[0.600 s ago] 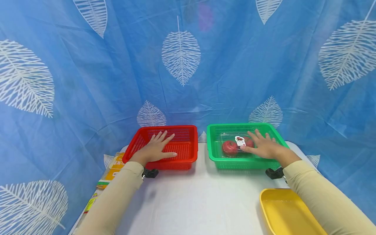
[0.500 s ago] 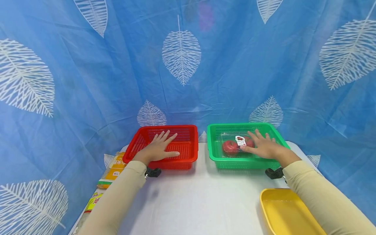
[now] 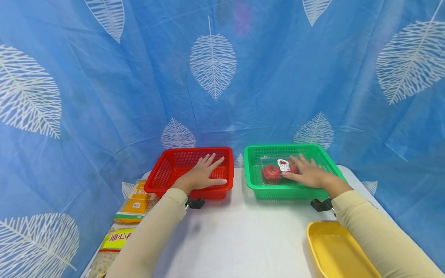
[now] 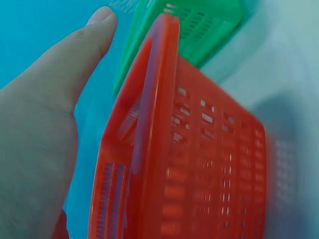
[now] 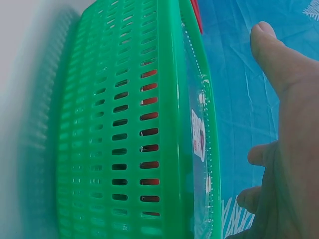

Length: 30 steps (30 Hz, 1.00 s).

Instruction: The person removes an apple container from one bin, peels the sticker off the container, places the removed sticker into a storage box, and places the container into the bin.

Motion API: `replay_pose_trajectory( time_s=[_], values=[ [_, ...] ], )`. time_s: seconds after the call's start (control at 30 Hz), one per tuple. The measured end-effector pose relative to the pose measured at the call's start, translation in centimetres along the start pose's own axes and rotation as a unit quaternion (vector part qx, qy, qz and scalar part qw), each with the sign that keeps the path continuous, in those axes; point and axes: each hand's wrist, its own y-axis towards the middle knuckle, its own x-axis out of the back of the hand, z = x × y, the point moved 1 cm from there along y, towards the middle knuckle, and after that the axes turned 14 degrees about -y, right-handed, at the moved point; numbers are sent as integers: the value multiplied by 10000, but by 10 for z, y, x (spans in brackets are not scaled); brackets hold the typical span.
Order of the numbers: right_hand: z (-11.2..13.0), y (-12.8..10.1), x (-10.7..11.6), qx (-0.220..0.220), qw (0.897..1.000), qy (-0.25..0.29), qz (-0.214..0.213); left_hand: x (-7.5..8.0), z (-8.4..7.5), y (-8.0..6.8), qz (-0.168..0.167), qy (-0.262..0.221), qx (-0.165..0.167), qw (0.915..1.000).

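In the head view my left hand [image 3: 201, 175] hovers palm down over the red basket [image 3: 170, 170], fingers spread and holding nothing. The basket's inside shows only bare lattice where the hand does not cover it. My right hand [image 3: 309, 172] is held over the green basket [image 3: 255, 189] with its fingers apart. Inside that basket lies a clear plastic box of red apples [image 3: 271, 172] with a white label [image 3: 283, 165]; the hand hides its right end. The right wrist view shows the thumb [image 5: 269, 47] and fingers above the green rim [image 5: 169, 119], apart from it.
Along the left table edge lie an orange food bag [image 3: 135, 202] and a yellow-labelled bag [image 3: 116, 241]. A yellow tray [image 3: 333, 247] stands at the front right, partly under the right sleeve. A blue leaf-patterned curtain [image 3: 260, 96] hangs behind the white table [image 3: 250, 239].
My left hand has moved right across the red basket, uncovering more of its left side and of the bags. The right hand stays nearly in place over the green basket.
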Motion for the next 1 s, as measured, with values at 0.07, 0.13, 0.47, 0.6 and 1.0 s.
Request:
replay_pose_trajectory(
  time_s=[0.07,0.13,0.47,0.6,1.0],
  values=[
    [-1,0,0,-8,10000,35,3,-3,-5,4,30,-33,-11,10000],
    [-1,0,-1,-10,10000,67,18,-5,-10,7,73,-73,-33,9999],
    [-4,-1,-3,4,9996,285,47,-22,-24,20,65,-302,-257,9992],
    [-8,0,-6,16,9995,331,6,-26,-30,24,108,-485,-235,9985],
    [-20,-1,-13,-65,9991,405,-107,-37,-45,35,138,-885,-176,9958]
  ],
)
